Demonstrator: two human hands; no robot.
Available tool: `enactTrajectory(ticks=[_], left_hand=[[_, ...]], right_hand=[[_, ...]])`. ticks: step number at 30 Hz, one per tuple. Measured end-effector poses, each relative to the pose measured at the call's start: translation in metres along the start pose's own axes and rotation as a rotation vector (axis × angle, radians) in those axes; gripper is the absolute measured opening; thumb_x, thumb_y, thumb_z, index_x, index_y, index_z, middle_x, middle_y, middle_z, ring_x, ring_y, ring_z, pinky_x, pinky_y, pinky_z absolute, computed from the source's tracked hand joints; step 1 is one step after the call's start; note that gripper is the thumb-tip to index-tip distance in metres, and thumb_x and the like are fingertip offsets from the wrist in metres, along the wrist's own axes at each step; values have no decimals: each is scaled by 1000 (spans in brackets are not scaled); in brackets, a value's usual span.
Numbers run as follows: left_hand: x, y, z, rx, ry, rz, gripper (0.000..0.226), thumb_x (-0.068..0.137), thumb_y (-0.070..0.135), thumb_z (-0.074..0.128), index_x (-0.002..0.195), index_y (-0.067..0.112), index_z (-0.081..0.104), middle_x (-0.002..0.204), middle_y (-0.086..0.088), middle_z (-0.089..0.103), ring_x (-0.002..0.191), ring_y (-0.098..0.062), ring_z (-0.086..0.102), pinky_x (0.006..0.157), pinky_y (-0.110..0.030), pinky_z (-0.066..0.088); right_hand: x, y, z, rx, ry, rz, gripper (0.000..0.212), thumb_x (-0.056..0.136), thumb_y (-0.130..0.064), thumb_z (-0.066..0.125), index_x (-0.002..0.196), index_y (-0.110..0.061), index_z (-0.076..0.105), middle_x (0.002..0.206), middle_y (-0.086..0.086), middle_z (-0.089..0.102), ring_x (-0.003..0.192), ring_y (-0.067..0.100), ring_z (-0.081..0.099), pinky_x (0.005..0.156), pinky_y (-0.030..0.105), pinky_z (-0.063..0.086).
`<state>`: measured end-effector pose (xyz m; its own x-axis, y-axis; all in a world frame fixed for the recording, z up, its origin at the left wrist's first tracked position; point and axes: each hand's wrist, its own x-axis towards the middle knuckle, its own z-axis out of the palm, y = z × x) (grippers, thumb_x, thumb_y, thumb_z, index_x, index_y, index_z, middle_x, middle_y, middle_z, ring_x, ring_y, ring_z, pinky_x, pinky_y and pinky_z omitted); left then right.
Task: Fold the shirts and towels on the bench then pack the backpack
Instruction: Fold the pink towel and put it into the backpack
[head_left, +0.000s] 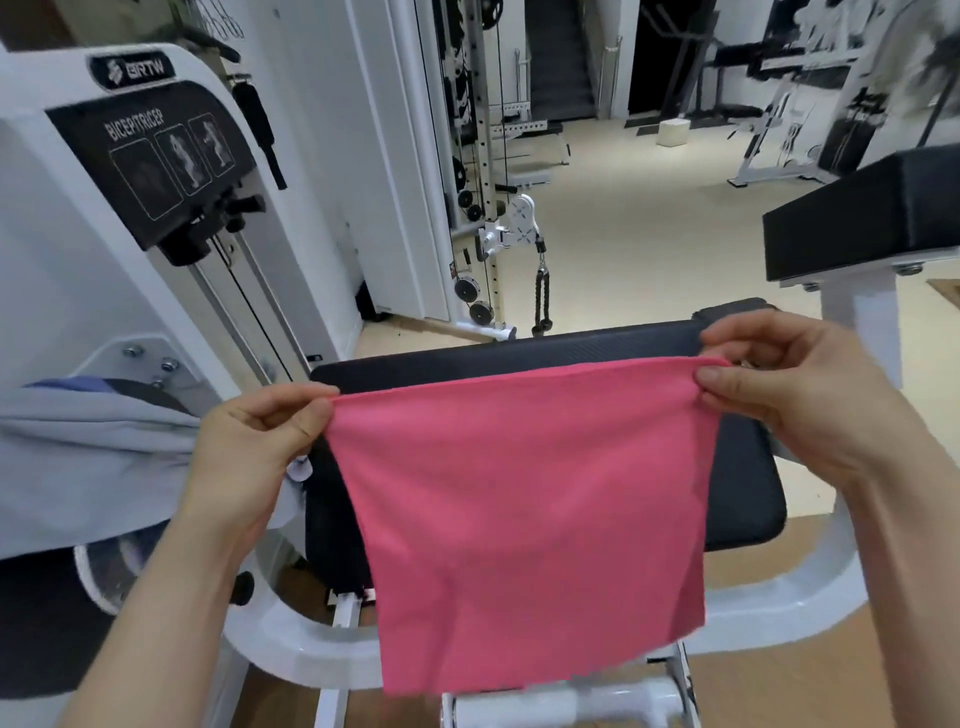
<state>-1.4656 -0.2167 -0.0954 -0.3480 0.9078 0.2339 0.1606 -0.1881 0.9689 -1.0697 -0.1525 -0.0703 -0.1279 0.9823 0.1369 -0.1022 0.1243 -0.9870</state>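
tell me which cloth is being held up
The pink towel, top corners pinched by the left hand and right hand; the grey garment lies aside.

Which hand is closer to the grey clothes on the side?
Left. The left hand, pinching one corner of the pink towel, is right beside the grey clothes; the right hand pinches the other corner, across the towel.
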Motion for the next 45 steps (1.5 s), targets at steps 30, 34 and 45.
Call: enactTrajectory(ticks=[30,34,45], left_hand=[[169,-162,80,454,310,-88,13,82,26,72,78,38,72,73,25,69,73,8,63,73,-12,46],[171,-163,86,479,357,-53,7,81,22,73,82,30,72,71,21,66,65,11,58,64,-3,42],[161,-155,96,978,266,310,13,86,12,65,96,9,73,100,-9,66,97,-31,57,84,-33,42]], right_hand=[[200,158,39,-810,197,55,9,79,-20,66,83,-27,69,75,-16,64,74,5,59,71,23,44],[198,166,45,-925,233,-63,13,88,-30,64,91,-20,73,83,-5,67,79,13,59,73,30,44],[172,183,86,-1208,123,-506,32,85,-2,60,116,2,64,123,26,57,110,43,56,78,49,54]])
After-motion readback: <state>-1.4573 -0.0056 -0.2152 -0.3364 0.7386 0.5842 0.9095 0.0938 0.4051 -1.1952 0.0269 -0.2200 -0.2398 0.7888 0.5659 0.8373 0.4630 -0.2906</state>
